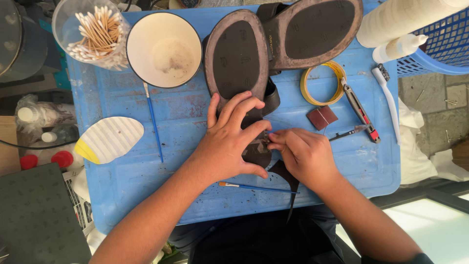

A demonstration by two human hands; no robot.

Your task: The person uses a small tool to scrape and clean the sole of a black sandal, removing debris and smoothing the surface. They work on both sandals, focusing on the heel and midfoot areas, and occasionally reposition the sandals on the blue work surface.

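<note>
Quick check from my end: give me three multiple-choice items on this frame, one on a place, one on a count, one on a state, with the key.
1. Where is the roll of tape?
A. Inside the cup
B. On the blue tray, beside the utility knife
C. In the basket

2. How many shoe soles face up on the tray?
A. Two
B. One
C. Four

3. What is the left hand doing?
A. Hanging free
B. Holding a brush
C. Pressing down on a sandal

Key: 1 B, the tape lies flat next to the utility knife. 2 A, two dark sandals lie sole-up. 3 C, its fingers spread over the nearer sandal.
</note>
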